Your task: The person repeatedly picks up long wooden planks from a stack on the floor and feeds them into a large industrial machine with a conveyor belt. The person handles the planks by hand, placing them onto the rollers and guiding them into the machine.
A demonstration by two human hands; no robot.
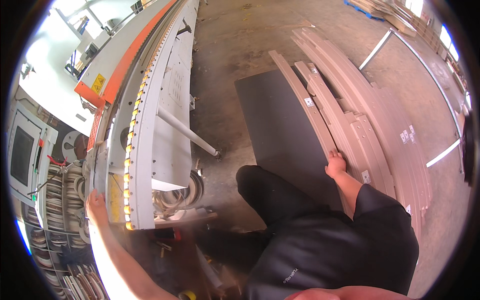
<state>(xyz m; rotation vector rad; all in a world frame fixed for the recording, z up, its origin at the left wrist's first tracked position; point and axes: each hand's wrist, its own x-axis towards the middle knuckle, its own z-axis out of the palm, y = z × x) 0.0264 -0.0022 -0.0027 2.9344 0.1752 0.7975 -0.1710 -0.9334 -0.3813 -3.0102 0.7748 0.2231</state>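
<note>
My left hand (96,204) rests at the near end of an edge banding machine (142,93), beside its metal infeed rail; its fingers are curled, and whether they grip anything cannot be told. On the other side, my right hand (336,163) touches the edge of a long, narrow brown board strip (317,120) that bears a small label. That strip lies along a large dark panel (277,120). Right of it are stacks of similar narrow strips (356,131), several with labels and drilled holes.
A support leg (191,133) juts from the machine over the floor. Rolls of edge banding (56,187) fill a rack at left, below a control panel (23,153). Coiled banding (187,191) lies under the machine's end. A white metal frame (427,60) stands at right.
</note>
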